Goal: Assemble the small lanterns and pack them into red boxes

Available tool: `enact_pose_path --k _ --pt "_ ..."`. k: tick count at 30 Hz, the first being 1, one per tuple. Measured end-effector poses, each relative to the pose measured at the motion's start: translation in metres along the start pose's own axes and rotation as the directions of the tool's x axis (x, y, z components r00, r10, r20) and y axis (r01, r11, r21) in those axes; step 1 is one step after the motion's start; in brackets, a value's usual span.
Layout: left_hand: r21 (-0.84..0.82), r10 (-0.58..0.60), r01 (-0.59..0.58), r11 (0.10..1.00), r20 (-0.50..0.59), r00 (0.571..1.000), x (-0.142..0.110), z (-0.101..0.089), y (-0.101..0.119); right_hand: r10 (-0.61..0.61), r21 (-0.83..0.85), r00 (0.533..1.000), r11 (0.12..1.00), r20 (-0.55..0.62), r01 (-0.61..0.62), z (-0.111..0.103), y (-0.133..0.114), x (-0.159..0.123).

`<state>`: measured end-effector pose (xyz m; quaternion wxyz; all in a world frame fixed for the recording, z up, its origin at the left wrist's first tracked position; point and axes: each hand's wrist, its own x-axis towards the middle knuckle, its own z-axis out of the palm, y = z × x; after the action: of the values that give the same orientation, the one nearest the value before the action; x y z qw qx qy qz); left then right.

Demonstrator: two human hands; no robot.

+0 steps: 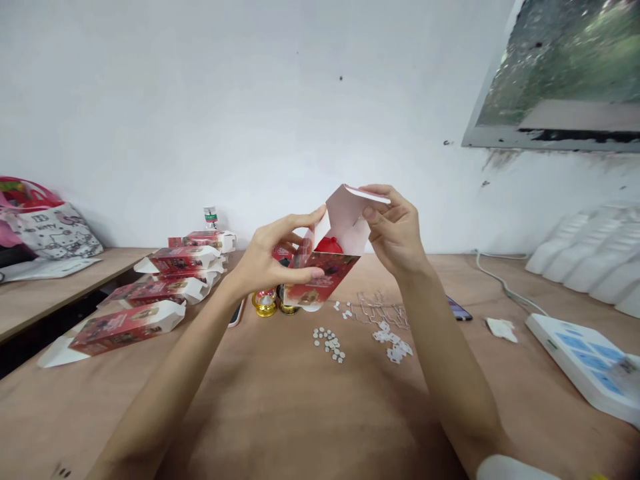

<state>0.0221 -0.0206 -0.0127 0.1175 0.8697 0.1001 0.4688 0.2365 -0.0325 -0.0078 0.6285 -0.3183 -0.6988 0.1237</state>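
A red object (329, 245) is partly hidden in a tilted, red-printed box (334, 272) gripped by the left hand (267, 257), its pale flap (345, 213) by the right hand (397, 237).

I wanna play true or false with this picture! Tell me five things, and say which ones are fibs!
1. The left hand holds a red-and-white carton. True.
2. The carton is shut tight. False: its top flap stands open, held by the right hand.
3. Something red shows inside the carton. True.
4. A teddy bear sits at the far left. False: a Hello Kitty bag is there.
5. Blue marbles lie between the forearms. False: those are pale round discs.
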Motion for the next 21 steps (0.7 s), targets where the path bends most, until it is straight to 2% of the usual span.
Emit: enact_pose_path --k 2,4,7,10,12,16,18,21 --pt "-0.010 -0.004 0.004 1.000 0.020 1.000 0.000 -0.001 0.002 0.053 0.060 0.998 0.997 0.019 -0.054 0.001 0.000 0.000" --pt "0.022 -0.004 0.002 1.000 0.087 0.996 0.001 -0.001 0.006 0.113 0.130 0.993 0.985 0.020 -0.114 0.006 0.001 -0.001" --pt "0.168 -0.021 -0.020 0.986 0.234 0.972 0.002 0.001 0.012 0.232 0.239 0.972 0.943 0.021 -0.230 0.018 0.004 -0.002" --pt "0.322 -0.075 -0.023 0.946 0.287 0.955 0.003 0.005 0.012 0.296 0.301 0.955 0.909 0.014 -0.287 0.035 0.009 -0.004" --pt "0.397 -0.118 -0.011 0.918 0.298 0.947 0.003 0.006 0.008 0.264 0.274 0.964 0.930 -0.037 -0.245 0.043 0.012 -0.005" --pt "0.466 -0.157 -0.009 0.885 0.317 0.935 0.002 0.003 0.002 0.075 0.178 0.993 0.982 -0.087 -0.058 0.043 0.012 -0.005" --pt "0.424 -0.149 0.008 0.906 0.300 0.942 0.003 0.000 0.001 0.004 0.203 0.999 0.979 -0.033 0.003 0.036 0.009 -0.004" --pt "0.342 -0.129 0.034 0.939 0.260 0.957 0.003 -0.007 0.001 -0.093 0.283 0.987 0.958 0.130 0.053 0.025 0.002 -0.005"
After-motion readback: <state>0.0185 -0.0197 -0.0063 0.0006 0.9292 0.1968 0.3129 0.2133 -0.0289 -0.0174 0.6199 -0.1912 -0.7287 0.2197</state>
